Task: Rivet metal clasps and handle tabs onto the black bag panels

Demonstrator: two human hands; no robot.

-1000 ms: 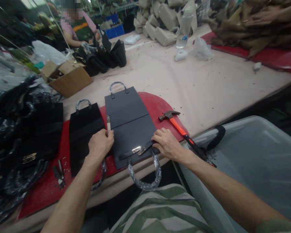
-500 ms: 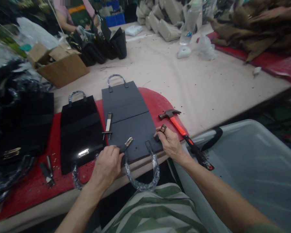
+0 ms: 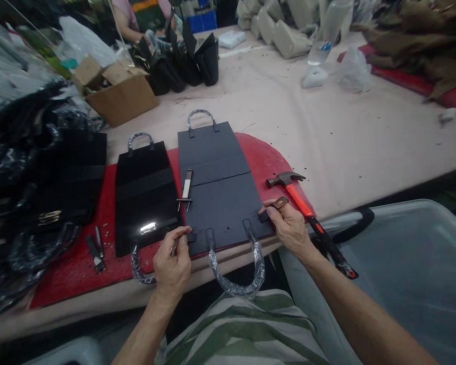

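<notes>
A dark matte bag panel [image 3: 222, 203] lies flat in front of me, with a plastic-wrapped handle [image 3: 237, 289] hanging over the table edge. My left hand [image 3: 173, 263] is closed at its lower left corner around a short black strap [image 3: 192, 237]; a bit of metal shows between the fingers. At the right edge, my right hand [image 3: 291, 230] pinches another black strap [image 3: 264, 216] with a metal fitting [image 3: 280, 203] on its end. A two-pronged tool [image 3: 186, 190] rests across the panel's left edge. Beyond my right hand lies a claw hammer [image 3: 298, 197].
A glossy black bag panel [image 3: 144, 187] lies on the red mat [image 3: 76, 276]. A pile of black bag pieces [image 3: 61, 182] and small tools [image 3: 95, 253] are further left. Behind stand a cardboard box [image 3: 123, 99] and black bags [image 3: 207, 61]. A grey bin [image 3: 410, 263] borders the table at right.
My left hand has turned over, so the strap's metal fitting now sits by my fingers and its black end points right. My right hand keeps its strap. The whole view has shifted.
</notes>
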